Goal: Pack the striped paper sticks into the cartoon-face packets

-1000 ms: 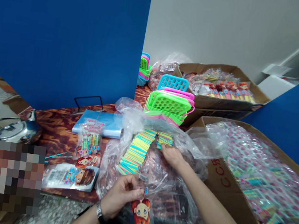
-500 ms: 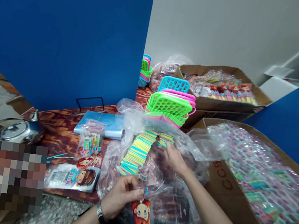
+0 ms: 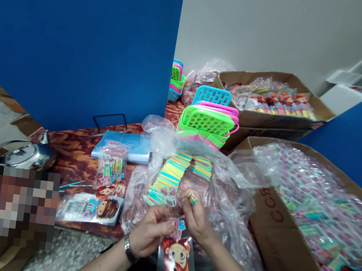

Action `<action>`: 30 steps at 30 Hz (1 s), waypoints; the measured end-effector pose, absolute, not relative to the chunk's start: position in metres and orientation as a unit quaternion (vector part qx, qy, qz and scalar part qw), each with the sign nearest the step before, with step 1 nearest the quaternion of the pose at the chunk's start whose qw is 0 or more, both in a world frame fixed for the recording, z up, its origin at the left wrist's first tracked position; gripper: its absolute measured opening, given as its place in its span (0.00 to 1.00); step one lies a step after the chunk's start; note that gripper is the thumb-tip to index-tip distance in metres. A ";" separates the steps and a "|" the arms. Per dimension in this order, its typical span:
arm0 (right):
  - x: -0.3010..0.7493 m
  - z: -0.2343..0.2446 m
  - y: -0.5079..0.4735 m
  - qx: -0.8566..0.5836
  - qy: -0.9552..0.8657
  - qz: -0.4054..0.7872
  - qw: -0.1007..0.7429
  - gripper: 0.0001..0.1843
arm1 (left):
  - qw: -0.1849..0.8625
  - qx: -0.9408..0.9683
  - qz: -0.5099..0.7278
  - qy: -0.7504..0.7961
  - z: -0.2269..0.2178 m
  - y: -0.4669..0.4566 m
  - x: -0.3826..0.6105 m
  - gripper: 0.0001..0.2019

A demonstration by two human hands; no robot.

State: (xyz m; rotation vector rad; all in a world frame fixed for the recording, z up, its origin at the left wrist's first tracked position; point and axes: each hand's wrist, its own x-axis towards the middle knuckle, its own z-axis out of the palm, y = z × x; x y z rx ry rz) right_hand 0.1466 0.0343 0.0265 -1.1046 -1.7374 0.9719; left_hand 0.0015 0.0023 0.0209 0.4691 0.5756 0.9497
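Observation:
My left hand (image 3: 151,231) pinches a clear plastic packet (image 3: 177,259) printed with a red-haired cartoon head, which hangs below the fingers. Close beside it, my right hand (image 3: 199,222) is closed around a small bunch of yellow and blue sticks (image 3: 192,198), their ends poking out at the top of the fist. Beyond both hands, rows of yellow and blue sticks (image 3: 170,176) lie on a large clear plastic bag (image 3: 137,187). A shorter row of sticks (image 3: 202,167) sits at their right.
Filled packets fill a cardboard box (image 3: 265,226) at the right, with another box (image 3: 270,118) behind. Stacked plastic baskets (image 3: 207,121) stand at the back. Leftward are a blue plastic stack (image 3: 122,145), several small packets (image 3: 112,168), a cartoon-printed packet (image 3: 91,209) and a metal kettle (image 3: 28,155).
My right hand has come back from the short stick row towards my left hand, bringing a bunch of sticks. The packet in my left hand has turned and moved slightly right.

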 end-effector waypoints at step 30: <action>0.117 0.069 0.039 -0.444 -0.575 0.364 0.583 0.15 | 0.561 0.490 0.424 0.515 0.010 0.007 0.000 0.10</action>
